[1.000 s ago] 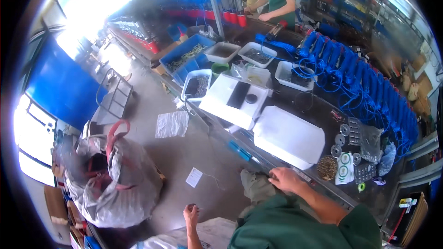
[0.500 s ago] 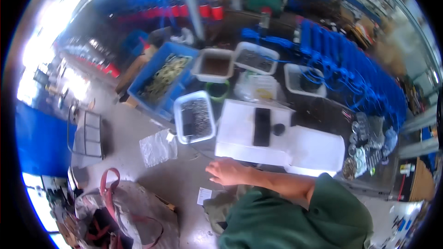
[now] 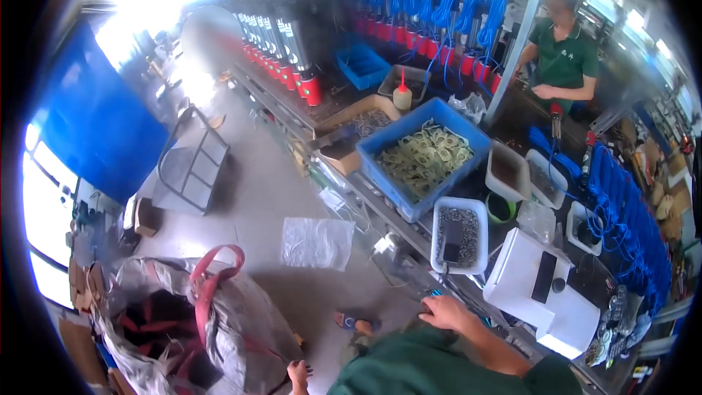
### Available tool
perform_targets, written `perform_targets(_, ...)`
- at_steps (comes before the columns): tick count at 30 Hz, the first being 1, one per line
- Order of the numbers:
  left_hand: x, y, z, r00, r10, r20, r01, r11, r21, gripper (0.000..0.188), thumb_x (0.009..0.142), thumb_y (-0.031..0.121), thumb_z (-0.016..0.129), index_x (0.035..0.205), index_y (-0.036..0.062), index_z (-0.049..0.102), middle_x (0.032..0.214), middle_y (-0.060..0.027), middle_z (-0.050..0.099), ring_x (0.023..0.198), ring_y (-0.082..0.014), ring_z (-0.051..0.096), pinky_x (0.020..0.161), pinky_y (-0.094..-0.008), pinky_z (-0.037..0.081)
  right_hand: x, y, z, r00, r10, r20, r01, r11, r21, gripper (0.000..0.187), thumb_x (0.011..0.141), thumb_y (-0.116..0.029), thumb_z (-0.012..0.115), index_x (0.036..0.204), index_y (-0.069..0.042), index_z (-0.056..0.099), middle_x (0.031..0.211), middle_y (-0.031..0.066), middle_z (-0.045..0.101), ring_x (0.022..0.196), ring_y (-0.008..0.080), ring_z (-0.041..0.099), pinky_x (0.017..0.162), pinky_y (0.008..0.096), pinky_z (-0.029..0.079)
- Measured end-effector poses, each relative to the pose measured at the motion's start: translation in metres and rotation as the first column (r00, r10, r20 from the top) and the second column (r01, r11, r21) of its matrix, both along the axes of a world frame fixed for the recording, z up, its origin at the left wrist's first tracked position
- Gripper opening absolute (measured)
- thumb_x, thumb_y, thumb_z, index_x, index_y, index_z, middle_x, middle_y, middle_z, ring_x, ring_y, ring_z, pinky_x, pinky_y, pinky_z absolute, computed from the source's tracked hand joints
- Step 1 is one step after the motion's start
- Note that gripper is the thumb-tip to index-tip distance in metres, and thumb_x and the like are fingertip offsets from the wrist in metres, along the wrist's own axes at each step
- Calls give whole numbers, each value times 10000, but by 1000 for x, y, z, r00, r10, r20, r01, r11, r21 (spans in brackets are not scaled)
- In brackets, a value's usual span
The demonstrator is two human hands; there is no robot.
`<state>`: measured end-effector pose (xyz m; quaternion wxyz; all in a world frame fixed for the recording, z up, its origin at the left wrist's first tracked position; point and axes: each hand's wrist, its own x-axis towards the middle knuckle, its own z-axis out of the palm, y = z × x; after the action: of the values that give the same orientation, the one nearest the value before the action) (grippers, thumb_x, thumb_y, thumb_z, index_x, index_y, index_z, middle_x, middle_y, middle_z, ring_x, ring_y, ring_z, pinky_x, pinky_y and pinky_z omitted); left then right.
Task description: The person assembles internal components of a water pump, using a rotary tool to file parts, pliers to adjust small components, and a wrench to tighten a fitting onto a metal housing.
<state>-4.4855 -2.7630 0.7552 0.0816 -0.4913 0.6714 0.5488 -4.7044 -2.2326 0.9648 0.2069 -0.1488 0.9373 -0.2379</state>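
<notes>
My right hand (image 3: pixel 447 313) hovers by the near edge of the workbench, just below a white tub (image 3: pixel 477 238) of small metal parts. Its fingers are loosely bent and apart, and I see nothing in them. Low in the picture, my left hand (image 3: pixel 298 373) hangs beside a large grey-white woven sack (image 3: pixel 256 322) with red straps. The fingers of that hand are slightly curled, with no object visible in them. Dark red pieces (image 3: pixel 157 322) lie inside the sack's open mouth.
The bench holds a blue crate (image 3: pixel 380 172) of pale ring-like parts, a white box (image 3: pixel 512 278) with a black phone-like slab (image 3: pixel 544 276), and blue cord bundles (image 3: pixel 629 227). A plastic bag (image 3: pixel 316 243) and a metal-framed cart (image 3: pixel 191 168) are on the floor. A co-worker (image 3: pixel 563 58) stands across the bench.
My view has swung left, so the bench appears farther right and the sack is more in view. My left hand has come into view. My right hand stays near the bench edge.
</notes>
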Motion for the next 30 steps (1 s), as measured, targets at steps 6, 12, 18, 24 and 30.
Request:
perform_targets(6,-133,-98,9,997,-81,-17,82,997,7,237,917,140,584,1068,-41,611,769,-130,638,581,-240,660,461,-354,539,-72,-125,25,998,-68,-17,66,995,-80,460,907,-435,656,1103,-20,623,1040,206,697,1001,412,662,873,502,532)
perform_targets(12,-154,-150,100,987,131,96,-114,980,-166,286,853,227,654,1029,6,693,785,-82,701,634,-156,659,566,-334,546,-151,-276,3,948,314,54,-305,943,-129,509,841,-420,745,1143,-18,661,1003,181,722,962,366,686,869,459,543)
perform_targets(18,-31,-117,36,830,532,171,-452,819,-353,297,808,265,627,978,32,701,718,-104,696,581,-201,664,548,-349,548,-270,-397,-7,640,768,-7,-767,640,41,462,833,-420,737,1081,-39,661,930,178,719,880,384,691,791,484,543)
perform_targets(24,25,50,42,263,872,413,-878,394,-272,290,784,178,582,923,-19,743,832,-198,738,694,-292,736,691,-395,593,-386,-523,-5,405,910,-92,-904,413,111,453,788,-344,779,1083,-15,681,903,150,745,874,349,715,804,448,558)
perform_targets(30,-14,188,34,-224,921,317,-973,-195,-121,190,835,115,584,833,-38,697,720,-164,710,549,-225,675,494,-373,547,-391,-640,14,230,966,-119,-967,241,82,431,812,-332,749,1095,-14,677,940,156,728,928,352,693,844,459,539)
